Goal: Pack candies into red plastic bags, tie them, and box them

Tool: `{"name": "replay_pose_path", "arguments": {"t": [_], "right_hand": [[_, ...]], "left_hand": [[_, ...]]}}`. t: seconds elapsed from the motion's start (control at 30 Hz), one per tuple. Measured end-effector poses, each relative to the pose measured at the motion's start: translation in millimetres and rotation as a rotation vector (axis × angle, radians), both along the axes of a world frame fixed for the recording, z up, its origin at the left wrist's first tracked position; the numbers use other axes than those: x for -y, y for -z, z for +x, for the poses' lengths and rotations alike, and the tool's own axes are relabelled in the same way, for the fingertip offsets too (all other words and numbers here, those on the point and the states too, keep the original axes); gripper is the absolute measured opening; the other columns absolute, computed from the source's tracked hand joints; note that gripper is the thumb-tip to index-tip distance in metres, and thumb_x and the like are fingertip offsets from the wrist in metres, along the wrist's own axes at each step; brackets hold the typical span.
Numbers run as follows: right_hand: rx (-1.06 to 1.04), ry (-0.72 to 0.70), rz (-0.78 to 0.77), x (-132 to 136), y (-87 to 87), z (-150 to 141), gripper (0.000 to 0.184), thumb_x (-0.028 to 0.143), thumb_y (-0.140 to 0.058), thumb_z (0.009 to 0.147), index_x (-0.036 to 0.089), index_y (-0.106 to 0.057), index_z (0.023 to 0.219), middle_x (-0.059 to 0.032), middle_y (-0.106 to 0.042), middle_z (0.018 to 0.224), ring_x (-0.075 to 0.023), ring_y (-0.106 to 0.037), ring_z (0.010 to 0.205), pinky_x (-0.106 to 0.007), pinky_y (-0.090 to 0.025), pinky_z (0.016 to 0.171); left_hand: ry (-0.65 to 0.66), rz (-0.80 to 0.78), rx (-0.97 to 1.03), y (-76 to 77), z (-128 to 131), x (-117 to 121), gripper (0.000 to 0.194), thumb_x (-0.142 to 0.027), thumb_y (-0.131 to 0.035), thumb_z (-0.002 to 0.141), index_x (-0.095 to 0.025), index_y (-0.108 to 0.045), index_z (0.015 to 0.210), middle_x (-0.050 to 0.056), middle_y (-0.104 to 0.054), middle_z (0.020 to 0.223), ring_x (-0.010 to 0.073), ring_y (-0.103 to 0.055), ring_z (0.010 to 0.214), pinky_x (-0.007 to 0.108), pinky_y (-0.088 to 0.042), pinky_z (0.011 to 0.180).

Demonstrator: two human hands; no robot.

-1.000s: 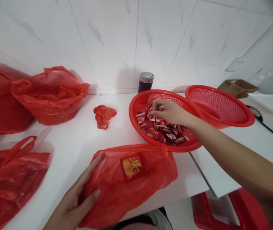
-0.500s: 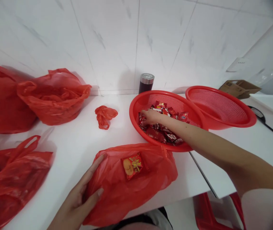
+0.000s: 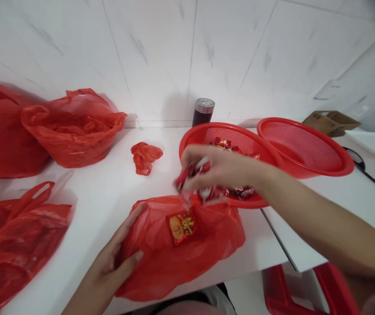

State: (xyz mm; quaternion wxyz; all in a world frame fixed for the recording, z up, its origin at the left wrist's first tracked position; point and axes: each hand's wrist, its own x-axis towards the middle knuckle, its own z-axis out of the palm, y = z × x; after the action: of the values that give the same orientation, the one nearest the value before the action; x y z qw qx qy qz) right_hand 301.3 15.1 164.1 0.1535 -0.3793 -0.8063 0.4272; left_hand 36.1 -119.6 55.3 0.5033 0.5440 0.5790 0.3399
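Observation:
My left hand (image 3: 117,258) holds the left edge of a red plastic bag (image 3: 161,275), its thumb and fingers wide apart along the film. A red packet with a round biscuit picture (image 3: 182,226) lies at the middle of this bag; whether film covers it I cannot tell. Above the bag's far edge, my right hand (image 3: 207,170) is closed on several small red wrapped sweets (image 3: 192,177), blurred by motion. Just behind that hand stands a red perforated basket (image 3: 269,155) with more wrapped sweets (image 3: 240,192), partly hidden by my hand and forearm.
A second red basket (image 3: 306,144) overlaps the first one's right side. Behind them are a dark tumbler (image 3: 203,113) and a cardboard box (image 3: 330,122). A scale (image 3: 374,153) is far right. Red bags (image 3: 85,151) line the left; a crumpled one (image 3: 144,157) lies mid-table.
My right hand has come up out of the basket with wrapped sweets and moved towards me, over the bag's far edge. My left hand has stayed at the bag.

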Motion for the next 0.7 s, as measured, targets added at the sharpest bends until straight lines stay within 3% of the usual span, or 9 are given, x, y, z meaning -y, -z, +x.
{"name": "replay_pose_path", "arguments": {"t": [0.07,0.17,0.23,0.3,0.43,0.5,0.57,0.7], "right_hand": [[0.103,-0.088,-0.023,34.9,11.0,-20.4,0.027,0.041,-0.068,0.081,0.028,-0.058,0.102,0.0019,-0.067,0.084,-0.0170,-0.064,0.068,-0.030,-0.051,0.058],[0.237,-0.056,0.239,67.7,42.1,-45.9,0.032,0.036,-0.052,0.091,0.031,-0.054,0.123,-0.0045,-0.063,0.114,-0.0227,-0.065,0.086,-0.036,-0.053,0.067],[0.243,-0.095,0.305,74.6,54.8,-54.5,0.034,0.037,-0.046,0.094,0.032,-0.050,0.128,-0.0044,-0.059,0.124,-0.0239,-0.063,0.099,-0.037,-0.054,0.076],[0.209,-0.137,0.279,70.3,53.4,-55.8,0.034,0.044,-0.048,0.094,0.031,-0.050,0.125,-0.0029,-0.061,0.119,-0.0222,-0.063,0.102,-0.035,-0.054,0.081],[0.130,0.078,0.338,25.4,25.8,-39.1,0.022,0.040,-0.049,0.095,0.028,-0.054,0.112,0.0012,-0.068,0.107,-0.0161,-0.066,0.089,-0.030,-0.053,0.079],[0.192,0.221,0.427,-11.8,19.5,-22.6,0.021,0.029,-0.043,0.097,0.022,-0.055,0.112,-0.0043,-0.067,0.107,-0.0185,-0.064,0.096,-0.034,-0.049,0.086],[0.628,0.293,0.509,-48.5,27.8,-3.9,0.029,0.024,-0.044,0.095,0.019,-0.051,0.123,-0.0090,-0.064,0.119,-0.0218,-0.059,0.110,-0.034,-0.045,0.091],[0.866,0.232,0.387,-90.4,72.9,24.3,0.039,0.014,-0.067,0.076,0.011,-0.062,0.115,-0.0193,-0.063,0.117,-0.0309,-0.063,0.103,-0.036,-0.047,0.083]], "left_hand": [[-0.002,-0.027,0.091,2.7,0.4,-1.7,0.067,-0.044,-0.061,0.085,-0.039,-0.035,0.147,-0.006,-0.032,0.158,0.0293,-0.021,0.147,0.047,-0.018,0.119],[-0.004,-0.037,0.126,5.3,-0.5,-2.4,0.069,-0.043,-0.063,0.084,-0.040,-0.035,0.147,-0.006,-0.029,0.159,0.0277,-0.021,0.147,0.044,-0.022,0.118],[-0.013,-0.032,0.105,5.3,-1.7,-1.4,0.069,-0.043,-0.064,0.083,-0.040,-0.036,0.146,-0.008,-0.028,0.159,0.0255,-0.020,0.148,0.041,-0.020,0.119],[-0.021,-0.026,0.088,4.2,-2.9,0.1,0.068,-0.044,-0.064,0.083,-0.041,-0.037,0.145,-0.009,-0.029,0.159,0.0242,-0.019,0.148,0.040,-0.019,0.119],[-0.031,-0.007,0.059,1.3,-4.4,2.8,0.064,-0.044,-0.062,0.084,-0.043,-0.038,0.144,-0.012,-0.030,0.158,0.0224,-0.016,0.148,0.038,-0.013,0.121],[-0.023,-0.012,0.049,0.0,-4.4,3.7,0.064,-0.044,-0.060,0.086,-0.041,-0.036,0.145,-0.010,-0.028,0.159,0.0226,-0.016,0.149,0.039,-0.014,0.121],[-0.003,0.000,0.037,-1.2,-4.1,4.4,0.065,-0.043,-0.059,0.087,-0.038,-0.034,0.147,-0.008,-0.026,0.160,0.0227,-0.013,0.149,0.040,-0.012,0.122],[0.003,0.009,0.044,-2.3,-3.2,5.9,0.067,-0.043,-0.059,0.087,-0.036,-0.032,0.148,-0.007,-0.023,0.161,0.0239,-0.010,0.149,0.043,-0.006,0.122]]}}
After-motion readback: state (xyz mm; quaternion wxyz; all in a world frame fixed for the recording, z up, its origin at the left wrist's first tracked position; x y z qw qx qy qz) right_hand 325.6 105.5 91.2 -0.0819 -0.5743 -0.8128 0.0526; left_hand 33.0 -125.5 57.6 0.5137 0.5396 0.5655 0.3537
